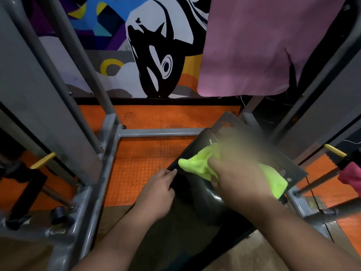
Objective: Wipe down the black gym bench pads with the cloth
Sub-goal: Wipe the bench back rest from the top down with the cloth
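A black bench pad [197,194] runs from the bottom middle up towards the centre right, glossy and dark. A neon yellow-green cloth [197,163] lies bunched on its far part. My right hand [234,177] presses down on the cloth and grips it, with cloth showing on both sides of the hand. My left hand [158,192] holds the pad's left edge, fingers curled over it. The far end of the pad sits against a dark metal bracket [259,145].
A grey steel machine frame [109,153] stands to the left and a crossbar [156,132] runs behind the pad. The floor is orange studded matting [144,165]. A pink mat [254,45] hangs at the upper right. Yellow-tipped pins [43,160] stick out on both sides.
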Motion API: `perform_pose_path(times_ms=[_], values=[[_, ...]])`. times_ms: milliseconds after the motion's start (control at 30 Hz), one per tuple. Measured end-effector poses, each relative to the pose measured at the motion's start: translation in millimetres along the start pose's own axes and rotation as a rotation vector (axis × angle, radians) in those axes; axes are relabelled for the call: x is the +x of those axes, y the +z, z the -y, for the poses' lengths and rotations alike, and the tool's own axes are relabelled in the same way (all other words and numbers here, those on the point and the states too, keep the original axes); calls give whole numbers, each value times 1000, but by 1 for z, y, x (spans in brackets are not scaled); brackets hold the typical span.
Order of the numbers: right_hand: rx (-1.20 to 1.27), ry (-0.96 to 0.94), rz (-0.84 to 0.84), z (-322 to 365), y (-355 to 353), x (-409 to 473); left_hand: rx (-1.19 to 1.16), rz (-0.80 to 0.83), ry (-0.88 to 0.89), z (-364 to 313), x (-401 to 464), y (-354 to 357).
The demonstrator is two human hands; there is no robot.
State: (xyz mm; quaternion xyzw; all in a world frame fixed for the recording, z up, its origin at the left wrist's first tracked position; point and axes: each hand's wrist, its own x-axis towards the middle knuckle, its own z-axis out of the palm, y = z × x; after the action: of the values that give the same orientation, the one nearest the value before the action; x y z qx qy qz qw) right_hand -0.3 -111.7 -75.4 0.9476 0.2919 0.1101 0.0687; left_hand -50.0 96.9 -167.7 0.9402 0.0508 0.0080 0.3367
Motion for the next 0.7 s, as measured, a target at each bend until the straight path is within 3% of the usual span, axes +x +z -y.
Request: perform_pose_path(times_ms=[200, 333, 433, 600, 700], values=[[-50, -76, -3, 7, 9, 2, -8, -20, 76, 13, 3, 5], [-77, 14, -72, 16, 6, 30, 10, -80, 132, 21, 6, 8], [-155, -85, -69, 30, 13, 26, 0, -113, 179, 26, 8, 11], [-174, -88, -109, 17, 14, 23, 1, -231, 242, 31, 4, 22], [-186, -123, -39, 29, 21, 41, -44, -312, 260, 38, 6, 27]])
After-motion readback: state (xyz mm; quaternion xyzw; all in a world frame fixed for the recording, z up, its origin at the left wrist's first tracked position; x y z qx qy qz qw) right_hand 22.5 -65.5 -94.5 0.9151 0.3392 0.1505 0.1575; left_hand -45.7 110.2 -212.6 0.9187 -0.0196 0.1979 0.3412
